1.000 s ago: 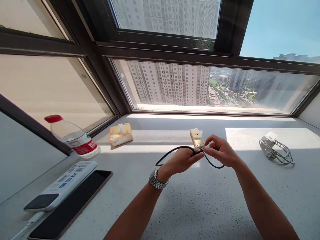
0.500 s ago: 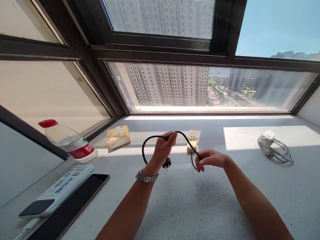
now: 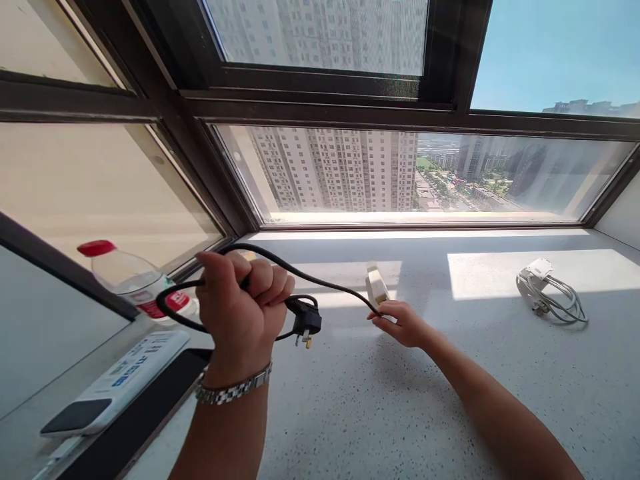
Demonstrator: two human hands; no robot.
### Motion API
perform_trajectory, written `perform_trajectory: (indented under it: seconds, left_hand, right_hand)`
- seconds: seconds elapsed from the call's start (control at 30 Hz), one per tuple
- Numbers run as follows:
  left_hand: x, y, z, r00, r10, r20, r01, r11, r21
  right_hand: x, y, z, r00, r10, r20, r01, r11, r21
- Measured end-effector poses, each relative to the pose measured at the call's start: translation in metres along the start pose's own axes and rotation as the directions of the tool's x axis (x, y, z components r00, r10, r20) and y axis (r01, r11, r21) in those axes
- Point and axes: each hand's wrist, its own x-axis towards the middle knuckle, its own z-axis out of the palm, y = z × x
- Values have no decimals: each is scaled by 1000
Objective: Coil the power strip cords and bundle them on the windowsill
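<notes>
A black power cord (image 3: 305, 272) stretches between my two hands. My left hand (image 3: 247, 313), raised close to the camera, is wrapped in a fist around the cord, which loops out to its left. The cord's black plug (image 3: 307, 320) dangles just right of that fist, prongs down. Lower and farther off, my right hand (image 3: 400, 322) pinches the cord near its far end. Beyond those fingertips, a cream socket block (image 3: 377, 285) stands tilted on its side at the cord's end; part of its near end is behind my fingers.
On the left are a red-capped bottle (image 3: 135, 280), a white power bank (image 3: 120, 373) and a dark tablet (image 3: 145, 413). A coiled white cable (image 3: 555, 293) rests at the right. The window frame (image 3: 420, 228) borders the speckled sill (image 3: 350, 413). My left hand mostly hides a yellow pack.
My left hand has moved left and nearer the camera, pulling the cord straighter and carrying the plug left. My right hand has shifted slightly left, and the socket block has turned onto its side.
</notes>
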Motion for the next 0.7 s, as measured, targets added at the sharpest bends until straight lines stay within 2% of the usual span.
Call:
perform_trajectory:
  seconds: [0.13, 0.23, 0.33, 0.4, 0.43, 0.5, 0.6, 0.7]
  left_hand:
    - [8, -1, -10, 979, -76, -189, 83, 996, 28]
    - [13, -23, -17, 957, -198, -211, 225, 968, 112]
    - [8, -50, -17, 933, -340, -118, 360, 896, 261]
    - [0, -66, -12, 890, -455, 39, 404, 825, 396]
    - [-6, -72, -8, 849, -511, 135, 403, 791, 461]
    - [-17, -81, 1, 723, -609, 326, 368, 739, 565]
    - [-35, -82, 15, 483, -694, 534, 305, 704, 641]
    - [-53, -71, 32, 226, -724, 652, 280, 689, 669]
  right_hand:
    - [1, -9, -24, 981, -55, -188, 42, 997, -71]
    - [-2, -30, -45, 934, -158, -320, 132, 986, -101]
    - [-8, -52, -63, 856, -246, -455, 236, 968, -80]
    - [-14, -64, -74, 800, -235, -552, 240, 969, -65]
    - [-16, -68, -78, 777, -207, -595, 220, 974, -52]
    - [-19, -74, -88, 738, -122, -664, 155, 988, -9]
    - [-19, -73, -99, 708, 18, -706, 48, 996, 73]
    - [-18, -68, -107, 717, 152, -681, -132, 988, 82]
